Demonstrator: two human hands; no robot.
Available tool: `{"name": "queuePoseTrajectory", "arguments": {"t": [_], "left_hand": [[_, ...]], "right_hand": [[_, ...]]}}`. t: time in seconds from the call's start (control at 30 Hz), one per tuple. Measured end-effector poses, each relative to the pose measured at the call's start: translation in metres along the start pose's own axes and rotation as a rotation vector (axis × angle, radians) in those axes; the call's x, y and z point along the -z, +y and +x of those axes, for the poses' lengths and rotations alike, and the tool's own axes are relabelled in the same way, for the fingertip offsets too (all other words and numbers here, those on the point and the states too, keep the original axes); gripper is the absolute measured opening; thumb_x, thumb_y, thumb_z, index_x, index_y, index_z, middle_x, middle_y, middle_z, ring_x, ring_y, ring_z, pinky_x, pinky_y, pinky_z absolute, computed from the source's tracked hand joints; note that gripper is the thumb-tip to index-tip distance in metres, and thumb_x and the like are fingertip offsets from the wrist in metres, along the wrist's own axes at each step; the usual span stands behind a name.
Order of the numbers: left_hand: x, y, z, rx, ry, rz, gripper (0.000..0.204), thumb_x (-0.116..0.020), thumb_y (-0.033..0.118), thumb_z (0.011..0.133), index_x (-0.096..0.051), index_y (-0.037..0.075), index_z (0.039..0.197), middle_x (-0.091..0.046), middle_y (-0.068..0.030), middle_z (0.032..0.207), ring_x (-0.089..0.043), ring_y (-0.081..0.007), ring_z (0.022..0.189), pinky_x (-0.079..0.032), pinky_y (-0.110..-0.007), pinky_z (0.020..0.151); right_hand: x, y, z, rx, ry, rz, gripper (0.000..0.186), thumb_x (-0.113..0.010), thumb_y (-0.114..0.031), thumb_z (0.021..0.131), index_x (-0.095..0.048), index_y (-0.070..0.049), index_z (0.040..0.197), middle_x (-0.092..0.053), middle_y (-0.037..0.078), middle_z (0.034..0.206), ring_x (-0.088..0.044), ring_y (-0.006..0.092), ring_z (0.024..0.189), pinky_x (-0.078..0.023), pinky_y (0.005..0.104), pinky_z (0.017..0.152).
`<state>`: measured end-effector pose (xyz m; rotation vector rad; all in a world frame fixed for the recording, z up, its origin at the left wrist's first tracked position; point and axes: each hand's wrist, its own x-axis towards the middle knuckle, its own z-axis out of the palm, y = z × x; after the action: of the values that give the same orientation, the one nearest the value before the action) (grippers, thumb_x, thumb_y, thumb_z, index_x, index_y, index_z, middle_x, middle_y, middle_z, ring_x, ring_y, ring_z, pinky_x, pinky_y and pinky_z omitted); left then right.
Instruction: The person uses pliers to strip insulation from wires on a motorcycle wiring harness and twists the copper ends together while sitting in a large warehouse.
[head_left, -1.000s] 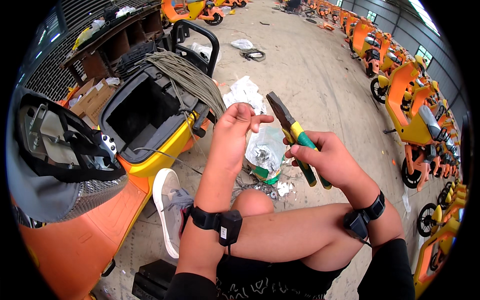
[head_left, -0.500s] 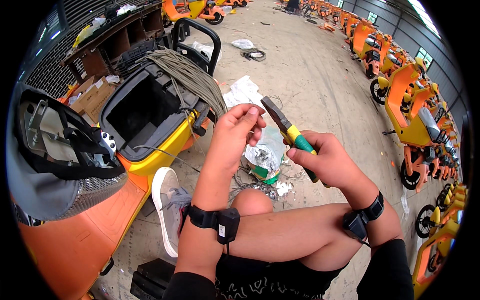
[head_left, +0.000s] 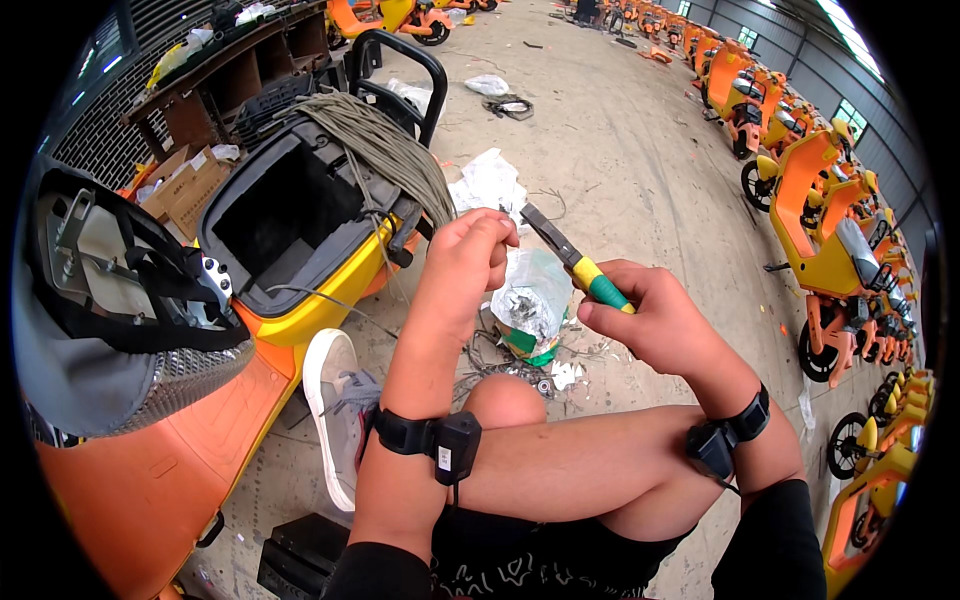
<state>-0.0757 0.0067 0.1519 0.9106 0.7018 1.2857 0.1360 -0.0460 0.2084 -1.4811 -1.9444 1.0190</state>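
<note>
My right hand (head_left: 648, 308) is wrapped round the green-and-yellow handles of a pair of pliers (head_left: 552, 236). Their metal jaws point up and to the left, close to the fingertips of my left hand (head_left: 470, 258). That hand is closed, its fingers curled in and the thumb pressed against them; whatever they may pinch is too small or hidden to make out. Beyond and below both hands, a clear and green plastic bag (head_left: 533, 305) with silvery scraps in it stands on the floor.
At left is an orange-and-yellow scooter (head_left: 190, 430) with an open black storage bin (head_left: 285, 215). A coil of grey cable (head_left: 385, 150) lies over its far edge. Loose wires and white scraps (head_left: 566, 376) litter the floor. Rows of scooters (head_left: 800, 215) line the right side.
The fingers of my left hand have curled in tighter and its thumb has turned inward. The pliers' jaws have dipped slightly, and their lower handle is now out of sight behind my right hand.
</note>
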Motion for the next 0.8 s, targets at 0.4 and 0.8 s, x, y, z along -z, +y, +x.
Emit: {"name": "queuePoseTrajectory", "arguments": {"t": [0.4,0.8], "left_hand": [[0.012,0.003,0.0,0.088,-0.127,-0.25,0.021,-0.052,0.015,0.088,-0.049,0.005,0.07,-0.026,0.0062,0.053,-0.021,-0.0061,0.043,-0.02,-0.026,0.044],[0.012,0.0,0.002,0.132,-0.133,-0.29,0.02,-0.052,0.013,0.086,-0.048,0.006,0.069,-0.024,0.0066,0.052,-0.019,-0.0059,0.042,-0.018,-0.026,0.043]], "right_hand": [[-0.001,0.007,0.001,-0.1,-0.118,0.193,0.026,-0.071,-0.021,0.087,-0.069,0.0,0.101,-0.058,-0.002,0.068,-0.049,0.0056,0.06,-0.042,0.0253,0.053],[0.003,-0.001,0.002,-0.183,-0.211,0.144,0.033,-0.068,-0.018,0.09,-0.066,0.004,0.116,-0.071,0.004,0.092,-0.061,0.0084,0.082,-0.05,0.026,0.077]]}}
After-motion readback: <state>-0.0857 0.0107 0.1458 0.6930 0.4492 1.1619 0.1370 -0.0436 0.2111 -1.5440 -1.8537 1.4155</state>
